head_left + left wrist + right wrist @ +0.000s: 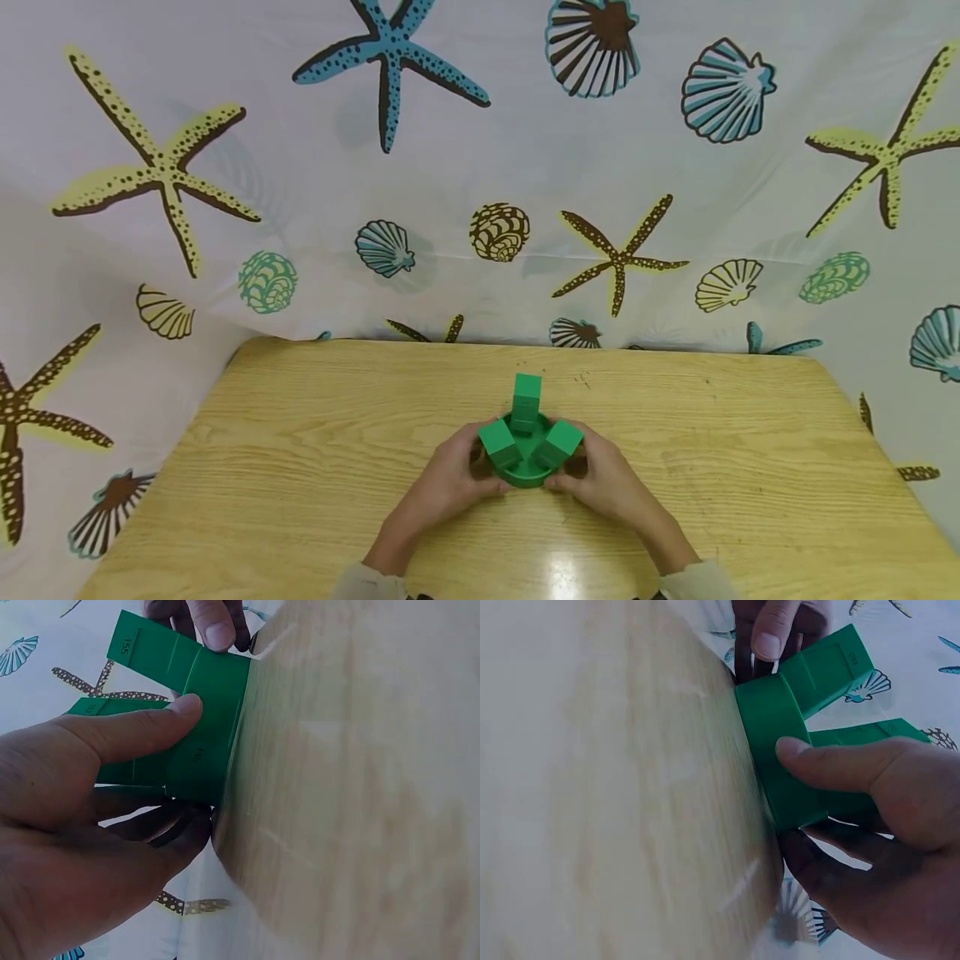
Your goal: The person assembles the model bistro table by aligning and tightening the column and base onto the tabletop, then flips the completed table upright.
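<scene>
A round green base (527,481) rests on the wooden table with three green rectangular posts (527,392) rising from it and leaning outward. One post (150,649) carries small digits that look like 155 in the left wrist view. My left hand (448,477) grips the left side of the base, its thumb (142,731) on the near wall and the fingers around the side. On the opposite side, my right hand (611,477) holds the base the same way, thumb (840,761) against its wall. Parts of the fingers are hidden behind the green piece.
The wooden table (322,433) reaches out on both sides of the hands. A white cloth (450,167) printed with starfish and shells hangs behind the table and along its sides.
</scene>
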`<state>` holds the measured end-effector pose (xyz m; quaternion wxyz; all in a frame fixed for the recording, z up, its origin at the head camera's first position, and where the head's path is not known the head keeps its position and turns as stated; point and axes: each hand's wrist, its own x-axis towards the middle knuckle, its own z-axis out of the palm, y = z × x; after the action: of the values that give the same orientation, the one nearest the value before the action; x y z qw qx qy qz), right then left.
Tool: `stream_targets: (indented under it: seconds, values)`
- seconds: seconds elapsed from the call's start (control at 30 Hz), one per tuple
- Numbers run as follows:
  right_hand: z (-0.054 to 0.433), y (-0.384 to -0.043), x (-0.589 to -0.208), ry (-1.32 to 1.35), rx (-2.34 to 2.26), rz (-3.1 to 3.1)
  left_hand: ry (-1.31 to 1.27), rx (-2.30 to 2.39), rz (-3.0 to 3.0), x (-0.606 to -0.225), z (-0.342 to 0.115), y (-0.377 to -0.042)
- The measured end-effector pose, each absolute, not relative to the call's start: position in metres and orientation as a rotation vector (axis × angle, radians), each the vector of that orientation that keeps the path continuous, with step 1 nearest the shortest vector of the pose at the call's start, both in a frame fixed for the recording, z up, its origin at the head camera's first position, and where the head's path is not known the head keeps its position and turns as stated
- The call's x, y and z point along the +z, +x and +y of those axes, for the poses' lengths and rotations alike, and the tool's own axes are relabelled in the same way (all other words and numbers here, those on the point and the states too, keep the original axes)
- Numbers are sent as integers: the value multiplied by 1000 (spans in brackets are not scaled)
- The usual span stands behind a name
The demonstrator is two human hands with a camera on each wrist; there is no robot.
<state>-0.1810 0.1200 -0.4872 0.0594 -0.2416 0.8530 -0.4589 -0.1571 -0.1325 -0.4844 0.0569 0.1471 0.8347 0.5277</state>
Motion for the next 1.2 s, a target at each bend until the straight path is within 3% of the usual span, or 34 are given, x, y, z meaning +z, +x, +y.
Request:
stream_targets:
  seconds: [0.43,1.2]
  values:
    - [120,-176,-482,-663,-1407,2604,356,1581,2572,-478,-132,-154]
    - [124,-171,-444,-630,-2006,2414,158,2280,2327,-448,-119,-153]
